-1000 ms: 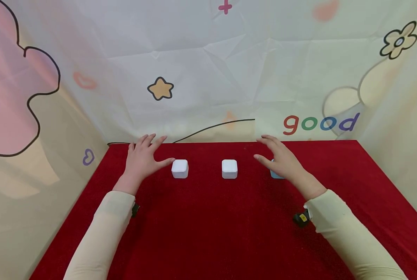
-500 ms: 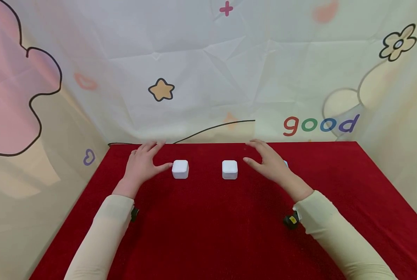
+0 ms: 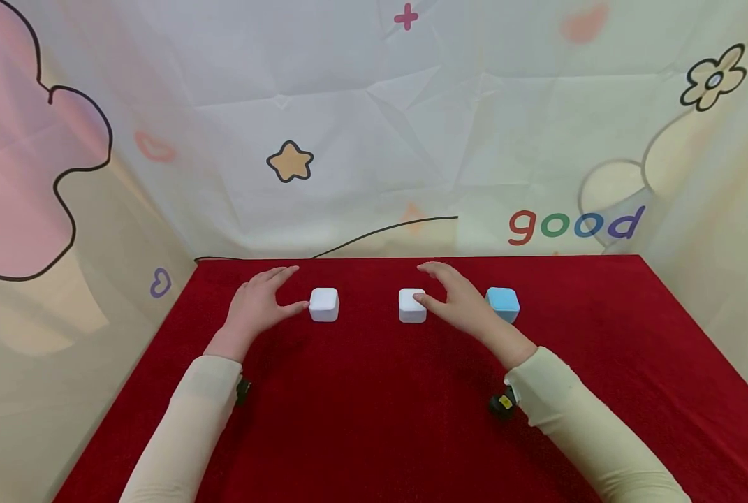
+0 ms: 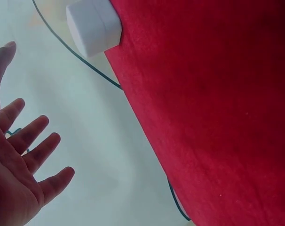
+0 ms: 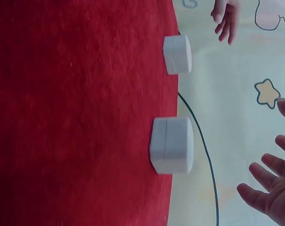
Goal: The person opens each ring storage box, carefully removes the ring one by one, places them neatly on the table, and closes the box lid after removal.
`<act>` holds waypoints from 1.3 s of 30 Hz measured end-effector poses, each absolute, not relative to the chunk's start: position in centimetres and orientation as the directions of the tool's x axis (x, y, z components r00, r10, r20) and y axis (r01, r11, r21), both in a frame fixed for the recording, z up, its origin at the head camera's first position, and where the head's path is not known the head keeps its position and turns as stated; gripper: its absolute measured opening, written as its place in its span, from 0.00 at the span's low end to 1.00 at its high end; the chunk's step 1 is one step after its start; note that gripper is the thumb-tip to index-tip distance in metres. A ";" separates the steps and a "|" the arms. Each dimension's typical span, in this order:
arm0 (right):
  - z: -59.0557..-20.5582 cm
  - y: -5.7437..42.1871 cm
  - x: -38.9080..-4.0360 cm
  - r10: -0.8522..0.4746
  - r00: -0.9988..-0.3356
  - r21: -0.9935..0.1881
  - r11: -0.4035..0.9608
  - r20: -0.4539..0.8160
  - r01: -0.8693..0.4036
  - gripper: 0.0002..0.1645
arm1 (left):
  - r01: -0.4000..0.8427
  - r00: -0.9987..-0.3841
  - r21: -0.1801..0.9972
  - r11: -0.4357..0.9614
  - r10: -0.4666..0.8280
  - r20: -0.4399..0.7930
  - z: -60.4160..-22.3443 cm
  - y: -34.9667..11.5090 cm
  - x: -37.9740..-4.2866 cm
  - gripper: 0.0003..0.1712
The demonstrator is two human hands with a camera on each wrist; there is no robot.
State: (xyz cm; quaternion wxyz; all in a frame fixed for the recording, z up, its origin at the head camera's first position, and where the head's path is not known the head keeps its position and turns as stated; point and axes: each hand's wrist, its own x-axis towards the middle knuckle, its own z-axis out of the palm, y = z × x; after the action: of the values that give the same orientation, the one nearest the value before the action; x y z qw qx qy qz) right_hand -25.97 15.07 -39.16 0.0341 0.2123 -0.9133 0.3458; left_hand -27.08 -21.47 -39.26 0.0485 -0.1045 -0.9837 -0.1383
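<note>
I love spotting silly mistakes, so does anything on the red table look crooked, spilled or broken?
No, nothing stands out: the left white block, the middle white block and the blue block sit in a row, with no spill or damage showing on the red table. Only the pale backdrop behind has some creases.

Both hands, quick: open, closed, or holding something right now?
Left hand: open, holding nothing.
Right hand: open, holding nothing.
</note>
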 end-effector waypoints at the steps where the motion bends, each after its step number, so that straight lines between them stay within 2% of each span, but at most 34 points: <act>1: -39.2 14.8 -26.0 -0.368 -0.906 -0.616 0.670 0.207 -0.413 0.37 | 0.221 -0.973 0.268 0.938 0.194 0.122 -39.4 -21.5 -27.1 0.44; 11: -40.3 13.1 -26.2 -0.418 -0.889 -0.630 0.644 0.185 -0.434 0.39 | 0.203 -0.979 0.331 0.921 0.195 0.057 -40.4 -21.5 -27.2 0.45; 22: -40.4 11.2 -26.5 -0.418 -0.899 -0.702 0.601 0.131 -0.382 0.39 | 0.170 -0.980 0.462 0.871 0.197 -0.010 -41.4 -21.5 -27.8 0.47; 39: -41.1 8.3 -26.7 -0.406 -0.912 -0.744 0.594 0.049 -0.305 0.37 | 0.130 -0.980 0.562 0.817 0.192 -0.052 -42.5 -21.5 -28.4 0.43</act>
State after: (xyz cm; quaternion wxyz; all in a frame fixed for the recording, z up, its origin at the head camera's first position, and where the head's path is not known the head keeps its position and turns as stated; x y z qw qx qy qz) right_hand -26.71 8.31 -41.13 -0.0628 0.1996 -0.8906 0.4038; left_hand -28.38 -21.46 -42.54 -0.0531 -0.0845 -0.9517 -0.2905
